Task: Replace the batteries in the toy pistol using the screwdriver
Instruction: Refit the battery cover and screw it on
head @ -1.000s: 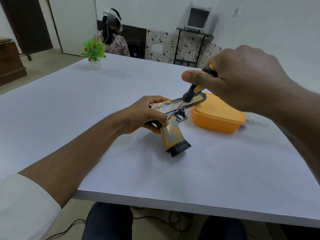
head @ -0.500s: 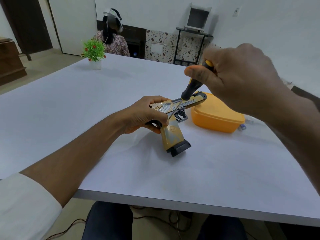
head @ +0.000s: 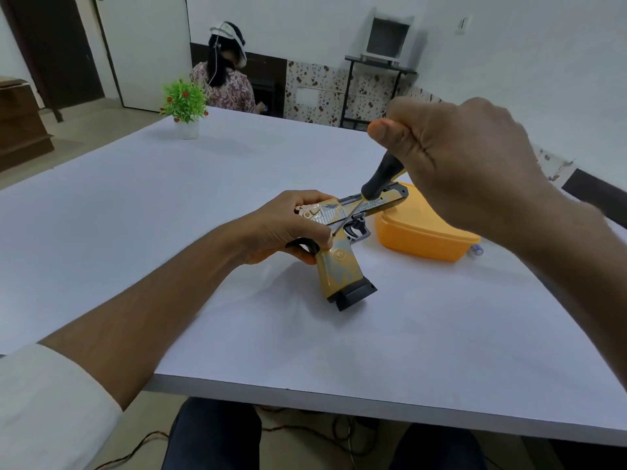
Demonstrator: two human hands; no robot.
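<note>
We hold the toy pistol with our left hand, fingers wrapped round its rear end, its black-capped grip resting on the counter midway between the near and far edges. Our right hand is clenched round the handle of the screwdriver, the thin shaft slanting down to a spot just above the grip, by the trigger. We judge the screw is being worked here; the tip is too small for us to tell whether it is truly seated. To do this well we should keep the shaft in line with the screw, press down firmly while turning, and pin the pistol so it cannot twist. It is gold and silver with a black trigger guard, its barrel pointing toward the orange box at the right edge
</note>
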